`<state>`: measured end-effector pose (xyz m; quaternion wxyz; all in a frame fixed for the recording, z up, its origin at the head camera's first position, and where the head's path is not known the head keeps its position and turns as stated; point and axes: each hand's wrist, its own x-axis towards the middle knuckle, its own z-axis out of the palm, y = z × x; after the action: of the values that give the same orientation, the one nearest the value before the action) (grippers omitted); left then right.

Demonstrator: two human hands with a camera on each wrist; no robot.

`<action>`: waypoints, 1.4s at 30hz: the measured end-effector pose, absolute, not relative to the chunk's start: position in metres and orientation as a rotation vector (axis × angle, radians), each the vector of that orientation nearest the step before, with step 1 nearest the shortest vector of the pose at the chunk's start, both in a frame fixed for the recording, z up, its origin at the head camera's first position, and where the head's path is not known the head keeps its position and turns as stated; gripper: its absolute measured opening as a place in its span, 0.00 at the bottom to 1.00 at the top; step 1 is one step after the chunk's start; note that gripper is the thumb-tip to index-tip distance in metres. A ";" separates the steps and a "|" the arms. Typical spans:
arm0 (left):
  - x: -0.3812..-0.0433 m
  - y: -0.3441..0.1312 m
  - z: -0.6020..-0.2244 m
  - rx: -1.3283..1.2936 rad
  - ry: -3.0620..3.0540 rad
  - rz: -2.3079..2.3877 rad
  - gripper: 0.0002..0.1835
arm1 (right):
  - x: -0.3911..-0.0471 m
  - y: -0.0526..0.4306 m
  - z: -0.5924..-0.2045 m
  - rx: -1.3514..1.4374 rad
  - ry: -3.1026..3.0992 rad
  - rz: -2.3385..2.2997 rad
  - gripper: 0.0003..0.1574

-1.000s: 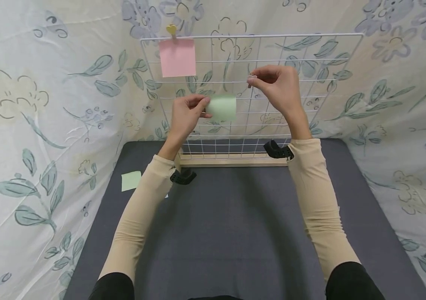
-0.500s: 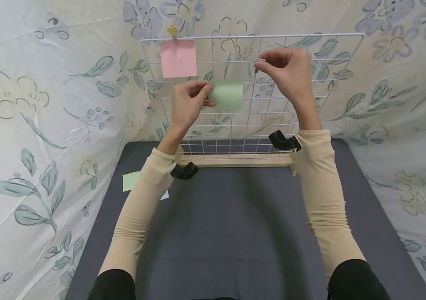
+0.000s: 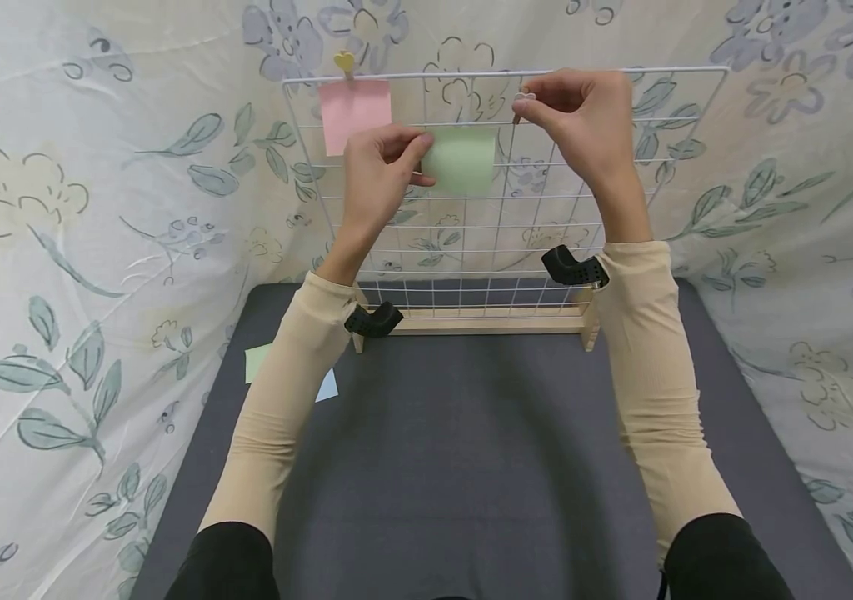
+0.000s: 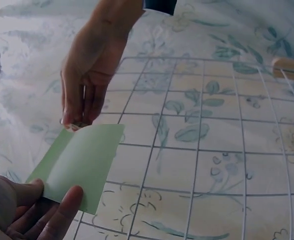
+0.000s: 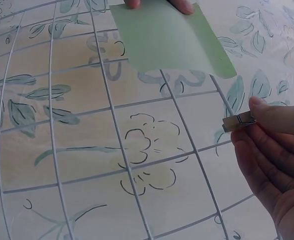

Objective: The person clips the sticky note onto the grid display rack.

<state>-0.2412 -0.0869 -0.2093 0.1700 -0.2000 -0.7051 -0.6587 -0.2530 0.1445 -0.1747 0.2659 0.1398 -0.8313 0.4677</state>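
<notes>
My left hand (image 3: 381,175) pinches a green paper note (image 3: 462,161) by its left edge, in front of the wire grid. The note curls slightly and stays apart from the top bar. In my right hand (image 3: 587,121), thumb and fingers grip a small wooden clothespin (image 5: 236,121) near the grid's upper bar. A pale ornament on the clothespin shows at the fingertips in the head view. To the left, a pink paper note (image 3: 355,117) hangs from the top bar under a clothespin with a yellow heart (image 3: 344,61).
The white wire grid (image 3: 501,250) stands on a wooden base (image 3: 486,323) at the back of the dark table (image 3: 456,467). A green note (image 3: 256,362) and a pale blue note (image 3: 327,386) lie partly behind the left forearm. Flowered cloth (image 3: 82,208) surrounds the table.
Both hands have risen toward the grid's top bar. The green note moved up and a little right with my left hand; my right hand carried the clothespin up and slightly right.
</notes>
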 end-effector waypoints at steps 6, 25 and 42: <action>-0.248 -0.088 -0.199 -0.505 -2.005 -1.887 0.08 | -0.256 0.140 -0.165 0.400 -2.244 1.242 0.15; -0.265 -0.084 -0.192 -0.374 -1.985 -1.927 0.09 | -0.268 0.116 -0.140 0.470 -2.265 1.224 0.15; -0.276 -0.087 -0.187 -0.278 -2.060 -1.893 0.10 | -0.281 0.096 -0.133 0.510 -2.363 1.094 0.14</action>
<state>-0.2758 -0.0866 -0.1868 0.1645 -0.0975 -0.7227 -0.6642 -0.2809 0.0961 -0.1332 0.2417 0.1865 -0.8641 0.4001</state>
